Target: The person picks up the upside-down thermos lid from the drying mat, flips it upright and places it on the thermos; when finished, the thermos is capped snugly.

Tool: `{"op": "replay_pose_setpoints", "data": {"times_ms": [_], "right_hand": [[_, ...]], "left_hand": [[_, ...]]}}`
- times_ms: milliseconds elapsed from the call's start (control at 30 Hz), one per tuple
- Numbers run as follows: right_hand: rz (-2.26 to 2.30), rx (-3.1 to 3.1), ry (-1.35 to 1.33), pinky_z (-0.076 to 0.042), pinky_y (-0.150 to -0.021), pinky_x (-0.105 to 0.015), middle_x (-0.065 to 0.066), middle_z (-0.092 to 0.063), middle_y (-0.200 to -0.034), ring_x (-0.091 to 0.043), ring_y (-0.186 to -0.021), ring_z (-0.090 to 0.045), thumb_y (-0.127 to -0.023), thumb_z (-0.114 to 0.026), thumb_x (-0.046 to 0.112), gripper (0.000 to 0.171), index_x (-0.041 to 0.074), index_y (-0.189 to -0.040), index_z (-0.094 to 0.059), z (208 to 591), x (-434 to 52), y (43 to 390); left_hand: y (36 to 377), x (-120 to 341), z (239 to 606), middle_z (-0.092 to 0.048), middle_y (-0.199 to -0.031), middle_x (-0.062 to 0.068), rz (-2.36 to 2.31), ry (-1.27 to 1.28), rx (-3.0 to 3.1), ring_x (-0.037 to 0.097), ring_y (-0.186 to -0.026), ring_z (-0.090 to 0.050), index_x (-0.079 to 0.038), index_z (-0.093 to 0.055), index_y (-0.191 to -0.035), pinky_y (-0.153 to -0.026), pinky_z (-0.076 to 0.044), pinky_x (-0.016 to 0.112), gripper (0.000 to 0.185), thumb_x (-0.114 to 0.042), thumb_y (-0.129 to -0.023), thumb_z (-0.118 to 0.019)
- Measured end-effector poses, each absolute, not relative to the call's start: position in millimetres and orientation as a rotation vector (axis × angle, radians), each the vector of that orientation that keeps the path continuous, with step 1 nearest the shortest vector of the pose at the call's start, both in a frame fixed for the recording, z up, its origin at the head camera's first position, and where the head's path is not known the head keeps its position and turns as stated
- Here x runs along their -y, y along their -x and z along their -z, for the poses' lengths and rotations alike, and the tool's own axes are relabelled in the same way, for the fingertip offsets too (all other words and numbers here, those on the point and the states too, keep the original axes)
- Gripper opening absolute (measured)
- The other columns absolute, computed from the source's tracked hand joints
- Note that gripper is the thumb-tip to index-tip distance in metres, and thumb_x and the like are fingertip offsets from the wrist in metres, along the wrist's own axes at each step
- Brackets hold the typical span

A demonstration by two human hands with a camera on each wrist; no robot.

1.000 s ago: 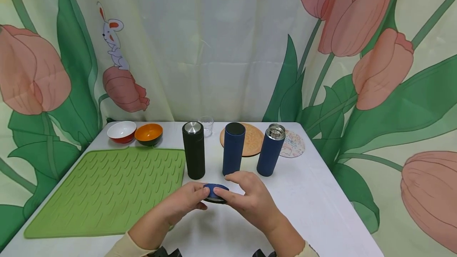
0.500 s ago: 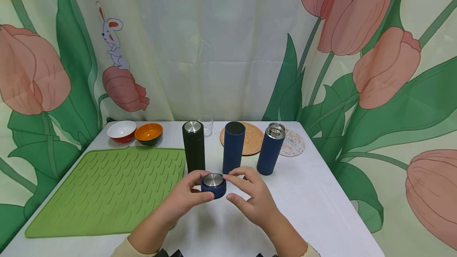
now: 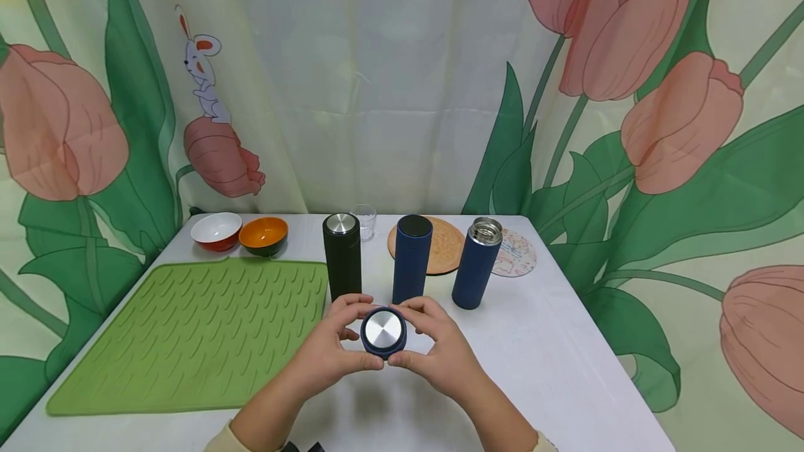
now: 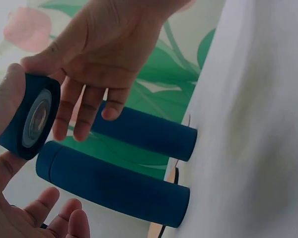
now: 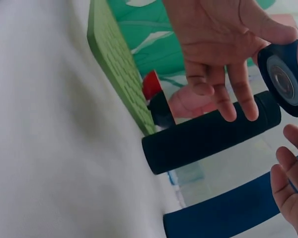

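Observation:
Both hands hold a round blue lid [image 3: 383, 331] with a silver face, tilted toward the head camera above the white table [image 3: 553, 361]. My left hand [image 3: 354, 337] pinches its left edge and my right hand [image 3: 411, 337] its right edge. The left wrist view shows the lid [image 4: 30, 116] on edge under the right hand's thumb, fingers spread. Behind the hands stand a black bottle [image 3: 342, 260] with a silver cap, a blue bottle [image 3: 411, 264] with a dark top, and a blue bottle [image 3: 476, 267] with an uncovered steel mouth.
A green ribbed mat [image 3: 188, 333] covers the table's left half. A white-and-red bowl [image 3: 216, 231] and an orange bowl [image 3: 264, 236] sit at the back left. A small glass [image 3: 363, 220], a cork coaster [image 3: 447, 246] and a patterned coaster [image 3: 518, 255] lie behind the bottles. A flowered curtain closes the back.
The lid has been turned over and tipped up: its blue side showed first, now its silver face points at the head camera. Both hands closed in around it.

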State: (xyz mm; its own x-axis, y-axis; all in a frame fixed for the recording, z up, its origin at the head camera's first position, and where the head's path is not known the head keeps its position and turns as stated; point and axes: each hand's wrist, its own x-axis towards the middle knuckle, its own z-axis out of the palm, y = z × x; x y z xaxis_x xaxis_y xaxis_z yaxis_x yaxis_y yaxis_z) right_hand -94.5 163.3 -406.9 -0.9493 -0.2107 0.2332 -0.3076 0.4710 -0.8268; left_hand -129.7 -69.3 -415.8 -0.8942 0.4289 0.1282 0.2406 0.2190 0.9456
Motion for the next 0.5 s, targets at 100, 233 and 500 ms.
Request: {"op": "replay_pose_setpoints", "data": {"times_ms": [100, 233, 500], "right_hand": [[-1.507, 2.61, -0.432, -0.054, -0.097, -0.033, 0.02, -0.06, -0.129, -0.012, -0.121, -0.056, -0.077, -0.095, 0.039, 0.062, 0.04, -0.134, -0.072, 406.8, -163.4, 94.0], [-1.511, 2.618, -0.421, -0.054, -0.097, -0.033, 0.018, -0.061, -0.13, -0.013, -0.121, -0.056, -0.078, -0.094, 0.04, 0.062, 0.042, -0.135, -0.071, 408.1, -163.7, 93.9], [-1.561, 2.581, -0.443, -0.053, -0.097, -0.034, 0.012, -0.062, -0.133, -0.014, -0.122, -0.056, -0.08, -0.092, 0.037, 0.063, 0.036, -0.139, -0.071, 411.9, -165.8, 93.1]], "left_hand": [[129.4, 69.4, 414.5, -0.047, -0.154, 0.007, -1.75, -0.651, -2.325, 0.03, -0.138, -0.044, -0.032, -0.073, -0.128, -0.098, -0.048, 0.046, 0.063, -0.025, -0.072, -0.1], [128.3, 69.2, 412.7, -0.048, -0.154, 0.008, -1.725, -0.642, -2.335, 0.029, -0.136, -0.045, -0.032, -0.073, -0.129, -0.097, -0.049, 0.043, 0.062, -0.025, -0.073, -0.099], [125.6, 65.8, 412.2, -0.048, -0.153, 0.006, -1.673, -0.656, -2.378, 0.027, -0.135, -0.048, -0.031, -0.071, -0.131, -0.097, -0.048, 0.043, 0.064, -0.03, -0.074, -0.099]]}}
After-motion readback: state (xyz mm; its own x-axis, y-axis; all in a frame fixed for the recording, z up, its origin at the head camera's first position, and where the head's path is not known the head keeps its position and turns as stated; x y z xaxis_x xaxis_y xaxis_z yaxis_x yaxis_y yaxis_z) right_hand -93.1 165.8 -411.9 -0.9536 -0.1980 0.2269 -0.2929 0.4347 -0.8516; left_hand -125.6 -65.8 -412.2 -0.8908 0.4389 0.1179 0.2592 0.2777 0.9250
